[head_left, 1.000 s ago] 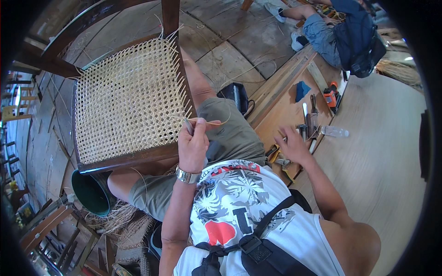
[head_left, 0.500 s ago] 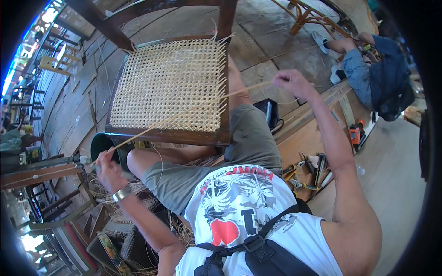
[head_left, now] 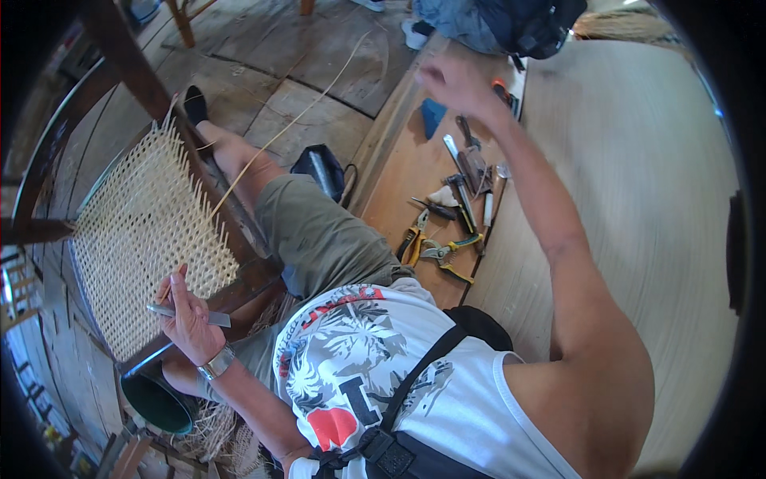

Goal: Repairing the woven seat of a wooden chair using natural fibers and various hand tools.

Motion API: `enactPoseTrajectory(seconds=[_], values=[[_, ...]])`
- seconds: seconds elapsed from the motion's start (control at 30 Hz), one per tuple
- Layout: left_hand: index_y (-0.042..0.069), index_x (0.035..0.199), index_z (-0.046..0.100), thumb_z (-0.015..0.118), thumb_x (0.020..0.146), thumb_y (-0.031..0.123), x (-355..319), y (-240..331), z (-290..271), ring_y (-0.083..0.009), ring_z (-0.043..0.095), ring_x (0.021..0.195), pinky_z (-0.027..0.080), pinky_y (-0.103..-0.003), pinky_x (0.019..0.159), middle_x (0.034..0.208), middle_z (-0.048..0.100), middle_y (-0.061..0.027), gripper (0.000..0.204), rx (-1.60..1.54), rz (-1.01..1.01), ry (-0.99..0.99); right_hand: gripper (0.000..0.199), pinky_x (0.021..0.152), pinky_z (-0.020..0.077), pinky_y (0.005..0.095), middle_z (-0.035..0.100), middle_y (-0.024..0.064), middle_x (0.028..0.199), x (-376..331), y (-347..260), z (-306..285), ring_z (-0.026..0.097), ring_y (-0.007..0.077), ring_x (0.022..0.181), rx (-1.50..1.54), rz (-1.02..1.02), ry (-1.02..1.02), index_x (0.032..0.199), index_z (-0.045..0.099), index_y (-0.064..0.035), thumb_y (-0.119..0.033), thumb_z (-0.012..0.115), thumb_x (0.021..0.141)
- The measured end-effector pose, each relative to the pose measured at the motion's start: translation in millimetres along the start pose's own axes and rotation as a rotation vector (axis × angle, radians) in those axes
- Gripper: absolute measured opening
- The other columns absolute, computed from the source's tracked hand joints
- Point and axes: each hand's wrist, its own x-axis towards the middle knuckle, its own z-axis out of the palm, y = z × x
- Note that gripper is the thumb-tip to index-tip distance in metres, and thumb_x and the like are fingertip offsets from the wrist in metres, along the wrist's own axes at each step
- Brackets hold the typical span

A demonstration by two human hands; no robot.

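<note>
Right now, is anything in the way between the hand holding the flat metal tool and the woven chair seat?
Nothing visible. The left hand holds the flat metal tool right at the near edge of the woven cane seat, above its dark wooden frame rail. The right hand is raised far off, pulling a cane strand.

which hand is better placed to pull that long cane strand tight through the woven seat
Right. The right hand is raised high near the far end of the cane strand. The left hand sits at the woven seat edge, its grip holding a thin metal tool.
</note>
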Motion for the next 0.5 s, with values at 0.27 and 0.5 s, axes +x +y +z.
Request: enactPoseTrajectory(seconds=[0.27,0.5], values=[[0.005,0.116,0.065,0.066,0.098,0.017,7,-9,-49,0.0013,0.040,0.047,0.029,-0.013,0.038,0.109,0.072,-0.0147,0.022,-0.051,-0.139,0.121,0.045,0.094,0.0477,0.0450,0.052,0.0170,0.123,-210,86,122,0.055,0.0374,0.113,0.002,0.043,-0.337,0.123,0.060,-0.0115,-0.012,0.071,0.080],[0.006,0.099,0.061,0.063,0.099,0.017,4,-11,-96,-0.0014,0.038,0.045,0.028,-0.017,0.036,0.108,0.072,-0.0164,0.011,-0.330,-0.165,0.249,0.039,0.091,0.0457,0.0464,0.058,0.0126,0.116,-210,51,115,0.054,0.0356,0.112,-0.244,-0.056,-0.360,0.116,0.059,-0.0110,-0.015,0.070,0.079]])
